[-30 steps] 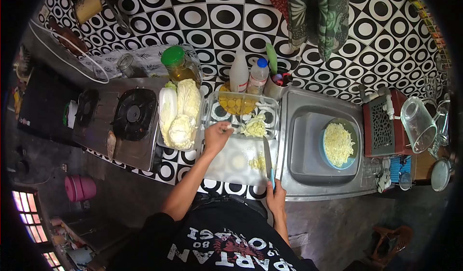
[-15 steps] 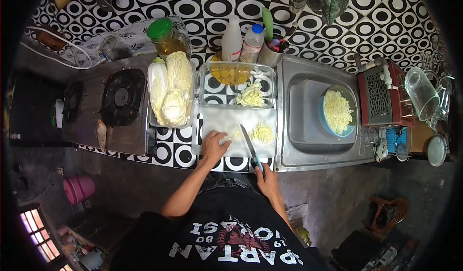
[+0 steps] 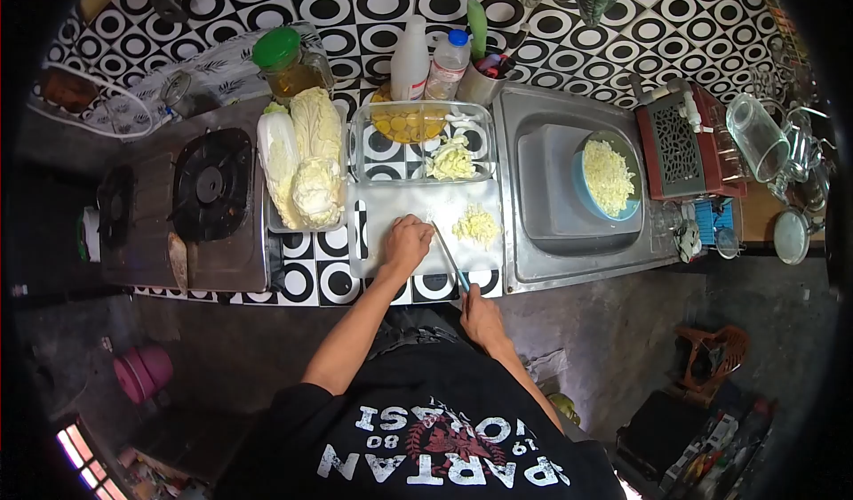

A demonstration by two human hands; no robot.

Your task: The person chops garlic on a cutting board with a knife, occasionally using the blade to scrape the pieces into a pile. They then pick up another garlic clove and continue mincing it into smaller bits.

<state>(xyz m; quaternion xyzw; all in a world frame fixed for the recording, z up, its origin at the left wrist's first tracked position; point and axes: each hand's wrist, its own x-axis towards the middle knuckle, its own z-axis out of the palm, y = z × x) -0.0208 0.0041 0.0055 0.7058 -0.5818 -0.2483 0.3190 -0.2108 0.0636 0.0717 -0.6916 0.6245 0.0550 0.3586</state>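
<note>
My right hand grips the teal handle of a knife, whose blade slants up and left over the translucent cutting board. Just left of the blade, my left hand rests on the board with curled fingers; whatever lies under them is hidden. A small heap of chopped pale cabbage sits right of the blade. Behind the board, a clear divided container holds more cabbage pieces.
Whole cabbages fill a tray at left, beside the gas stove. At right, a bowl of chopped cabbage stands in the steel sink. Bottles and a green-lidded jar line the back.
My left hand has moved right, closer to the blade, and its fingers have curled in. The knife tip has shifted left and down toward them. The whole view has shifted slightly.
</note>
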